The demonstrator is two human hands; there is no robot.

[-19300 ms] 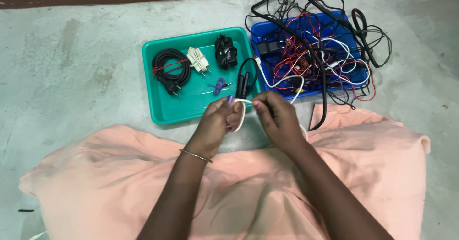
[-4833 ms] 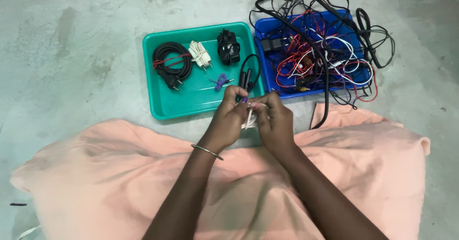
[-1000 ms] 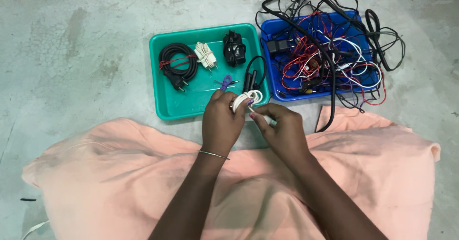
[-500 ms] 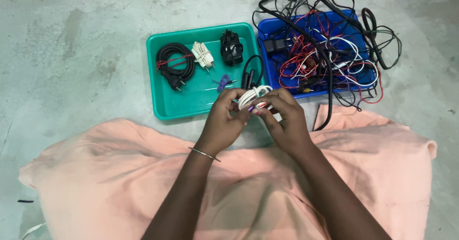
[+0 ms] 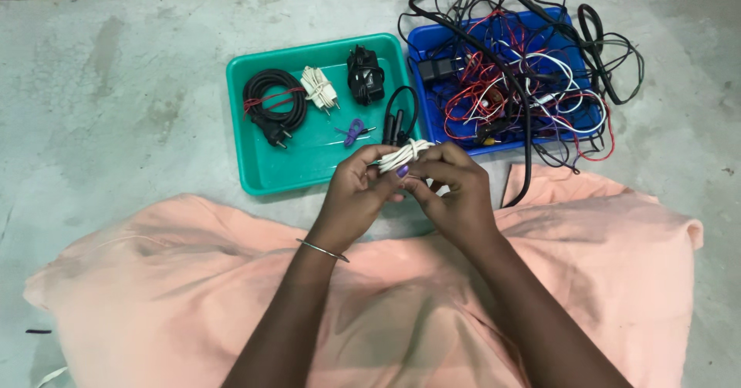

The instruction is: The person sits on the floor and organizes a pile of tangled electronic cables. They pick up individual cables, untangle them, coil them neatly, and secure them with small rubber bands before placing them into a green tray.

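Lying on a grey concrete floor [image 5: 116,110] at far left, a green tray [image 5: 262,176] holds, L to R: a coiled black power cord [image 5: 272,102] w/ plug, a small white cable bundle [image 5: 318,88], a black adapter [image 5: 364,75], a purple clip [image 5: 353,132] and a looped black lead [image 5: 397,118]. Centre, just in front of the tray: left hand [image 5: 359,191], bangle [image 5: 323,250] at wrist, grips a coiled white cable [image 5: 403,155]; right hand [image 5: 455,191] pinches the same coil from the other side. Both hands clenched on it, above a peach cloth [image 5: 154,295] over the lap. Right: blue tray [image 5: 432,44] full of tangled wires [image 5: 525,87], red, white & black, some spilling over its rim.
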